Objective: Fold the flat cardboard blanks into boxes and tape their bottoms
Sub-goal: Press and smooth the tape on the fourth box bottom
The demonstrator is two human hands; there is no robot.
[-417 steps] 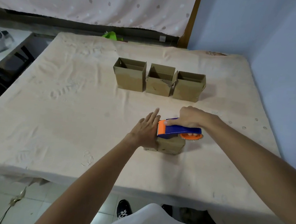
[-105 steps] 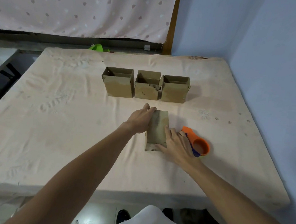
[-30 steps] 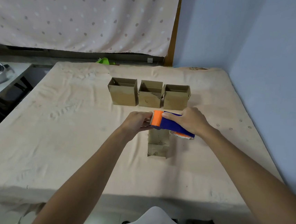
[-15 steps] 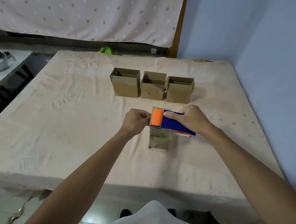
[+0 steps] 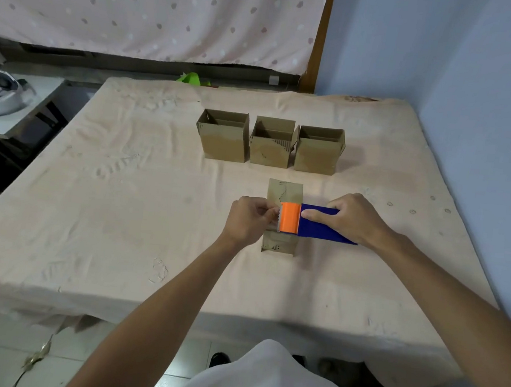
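A small cardboard box [image 5: 284, 190] lies on the cloth-covered table [image 5: 121, 211], partly hidden by my hands. My right hand [image 5: 354, 218] grips a blue and orange tape dispenser [image 5: 307, 225] held just above the box. My left hand [image 5: 250, 221] pinches the clear tape end at the dispenser's orange nose. Three folded boxes stand upright with open tops in a row behind: left box [image 5: 223, 142], middle box [image 5: 271, 148], right box [image 5: 317, 155].
A blue wall [image 5: 489, 122] runs along the table's right side. A spotted curtain [image 5: 141, 4] hangs behind. A low side table [image 5: 12, 113] with a white object stands at the left. Something green [image 5: 192, 78] lies beyond the far edge.
The view shifted slightly. My left hand now pinches the tape end at the dispenser's nose, and both hands with the dispenser sit over the middle of the lying box.
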